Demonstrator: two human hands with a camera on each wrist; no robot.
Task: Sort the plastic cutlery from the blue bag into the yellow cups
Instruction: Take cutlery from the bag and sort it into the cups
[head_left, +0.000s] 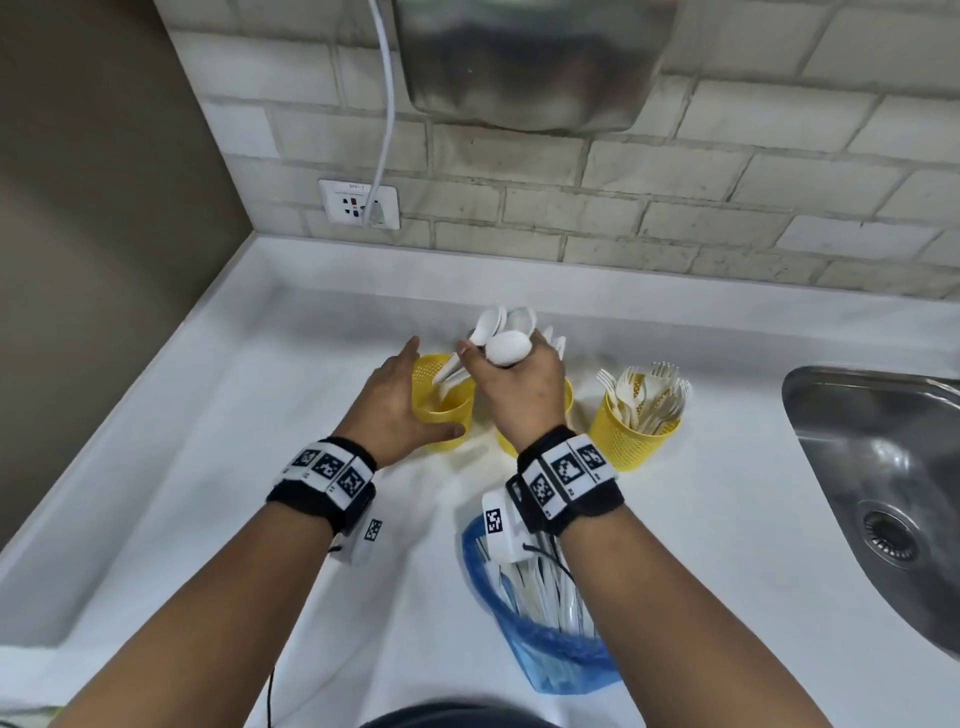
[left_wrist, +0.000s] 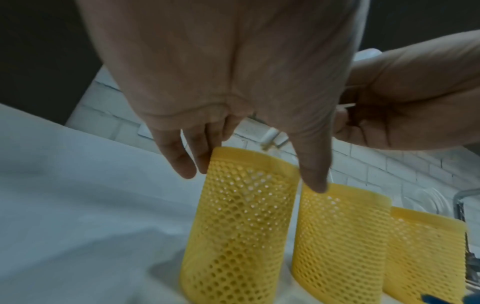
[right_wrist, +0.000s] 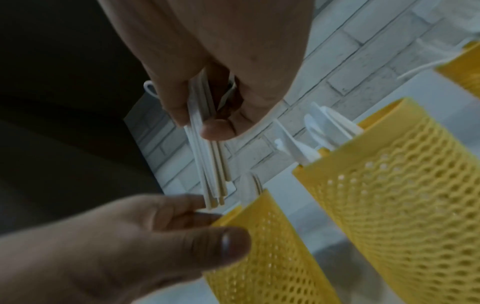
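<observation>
My right hand (head_left: 519, 384) has its fingers (right_wrist: 179, 102) clenched around a bundle of white spoons (head_left: 501, 338), bowls up at frame centre, handle ends dipping into the left yellow cup (head_left: 441, 405). My left hand (head_left: 400, 400) steadies that cup, thumb and fingers (left_wrist: 179, 158) curled round its mesh wall. Just right of it the middle yellow cup (right_wrist: 389, 195), mostly hidden behind my right hand in the head view, carries white cutlery I cannot identify. Further right, the third yellow cup (head_left: 631, 436) is packed with forks (head_left: 649, 389). Low in the frame, on the white worktop (head_left: 208, 441), the blue bag (head_left: 545, 639) lies open with more white cutlery inside.
</observation>
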